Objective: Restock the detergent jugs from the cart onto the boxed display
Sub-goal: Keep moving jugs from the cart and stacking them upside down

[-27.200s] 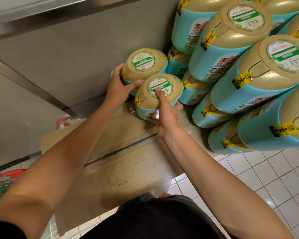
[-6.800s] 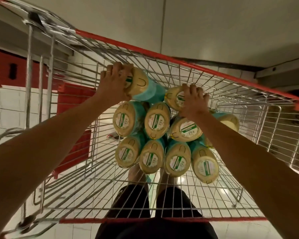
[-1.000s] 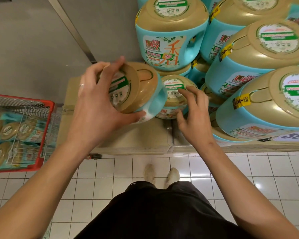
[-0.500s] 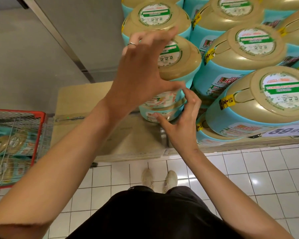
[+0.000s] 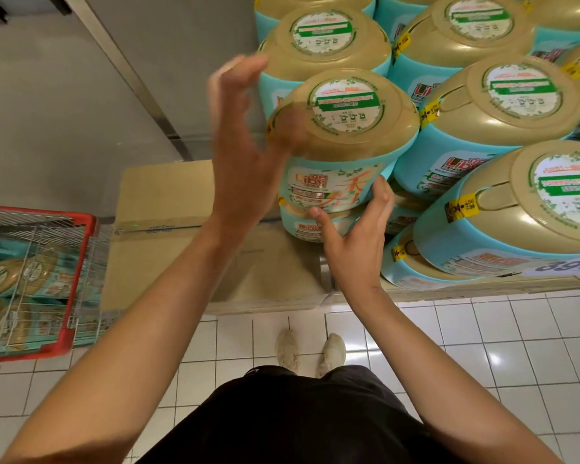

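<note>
A teal detergent jug with a gold lid point(image 5: 345, 128) stands on top of a lower jug point(image 5: 298, 226), at the left end of the stacked display. Both rest on the cardboard boxes point(image 5: 164, 195). My left hand point(image 5: 245, 162) is blurred beside the upper jug's left side, fingers spread and the thumb close to the lid. Below the jug's label is my right hand point(image 5: 355, 242), whose straight fingers touch its lower front. The red wire cart point(image 5: 77, 279) at the left edge holds several more jugs point(image 5: 4, 276).
Several stacked jugs point(image 5: 503, 105) fill the display to the right, with a price tag point(image 5: 566, 266) on the front edge. A grey metal wall with a slanted strip point(image 5: 131, 72) rises behind the boxes. White floor tiles and my shoes point(image 5: 308, 349) lie below.
The jug that my left hand carried now sits upright on the lower jug. My left hand has loosened from the lid and spread. My right hand moved from the lower jug to the upper one's front.
</note>
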Demonstrator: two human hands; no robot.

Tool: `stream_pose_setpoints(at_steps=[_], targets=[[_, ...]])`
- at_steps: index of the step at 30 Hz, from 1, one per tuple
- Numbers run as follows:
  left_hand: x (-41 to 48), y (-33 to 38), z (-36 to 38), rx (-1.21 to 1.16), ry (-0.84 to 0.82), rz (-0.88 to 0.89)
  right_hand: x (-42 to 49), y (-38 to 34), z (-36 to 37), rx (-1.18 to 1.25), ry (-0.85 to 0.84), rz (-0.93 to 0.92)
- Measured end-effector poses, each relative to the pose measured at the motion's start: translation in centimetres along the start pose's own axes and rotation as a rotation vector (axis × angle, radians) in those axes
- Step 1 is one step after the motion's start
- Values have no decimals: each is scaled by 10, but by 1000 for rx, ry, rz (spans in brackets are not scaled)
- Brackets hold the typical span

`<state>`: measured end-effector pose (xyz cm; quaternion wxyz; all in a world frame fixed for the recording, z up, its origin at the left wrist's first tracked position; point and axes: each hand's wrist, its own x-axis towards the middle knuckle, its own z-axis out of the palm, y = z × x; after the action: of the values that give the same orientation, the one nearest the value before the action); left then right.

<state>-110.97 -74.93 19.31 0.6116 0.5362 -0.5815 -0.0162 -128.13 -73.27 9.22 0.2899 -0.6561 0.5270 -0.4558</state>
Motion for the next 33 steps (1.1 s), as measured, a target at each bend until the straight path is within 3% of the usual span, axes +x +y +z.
stream_pose_setpoints(at_steps=[2, 3, 5, 7, 8, 12, 21, 27, 33], targets=[[-37, -31, -8, -80, 132, -228, 0, 2, -2, -12, -9, 3], [-57, -46, -9, -70, 109, -377, 1, 2, -2, -15, -15, 4], [-92, -71, -5, -26, -192, -632, 1, 3, -4, -16, -28, 2], [-111, -78, 5, -119, -506, -763, 2, 5, -5, -23, -31, -2], [-115, -79, 10, -176, -564, -785, 3, 6, -6, -26, -32, -4], [-102, -76, 23, -197, -520, -771, 3, 7, -8, -19, -25, -7], [-86, -85, 31, -235, -589, -713, 7, 5, -14, -102, -19, -21], [-85, -73, 25, -282, -599, -635, -4, -11, -2, -100, 75, 52], [-95, -81, 32, -270, -569, -699, -3, -13, 12, -124, 87, 99]])
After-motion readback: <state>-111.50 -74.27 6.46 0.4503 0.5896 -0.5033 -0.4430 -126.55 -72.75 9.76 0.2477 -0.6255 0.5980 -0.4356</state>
